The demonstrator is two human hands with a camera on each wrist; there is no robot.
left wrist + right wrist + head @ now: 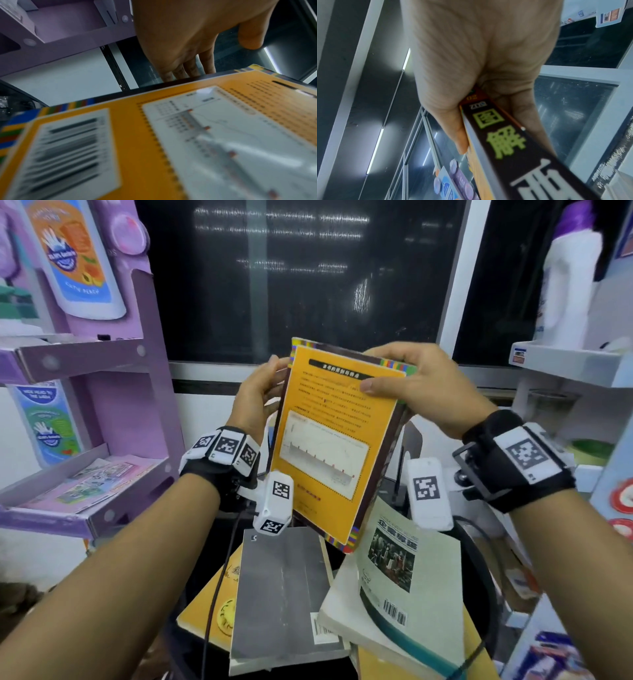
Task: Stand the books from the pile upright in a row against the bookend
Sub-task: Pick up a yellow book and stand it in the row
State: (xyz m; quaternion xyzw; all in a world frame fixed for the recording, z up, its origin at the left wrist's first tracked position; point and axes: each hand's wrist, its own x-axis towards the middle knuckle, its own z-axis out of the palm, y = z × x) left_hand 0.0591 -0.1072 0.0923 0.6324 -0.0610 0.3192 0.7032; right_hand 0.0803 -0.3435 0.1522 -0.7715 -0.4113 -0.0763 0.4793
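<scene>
I hold an orange book (329,446) tilted in the air above the pile. My right hand (421,385) grips its top right corner, thumb on the cover and fingers behind; the right wrist view shows the dark spine (505,142) pinched in that hand (471,54). The fingers of my left hand (260,395) lie straight behind the book's left edge (171,135), and its thumb (250,39) stays off the cover. Below lie a grey book (284,594), a pale green book (404,587) and a yellow book (209,604). A dark upright bookend (411,446) shows just right of the held book.
A purple display shelf (102,405) with leaflets stands close on the left. A white shelf (565,364) carrying a white bottle (568,289) is on the right. A dark window (308,268) fills the back. A black cable (219,577) hangs across the pile.
</scene>
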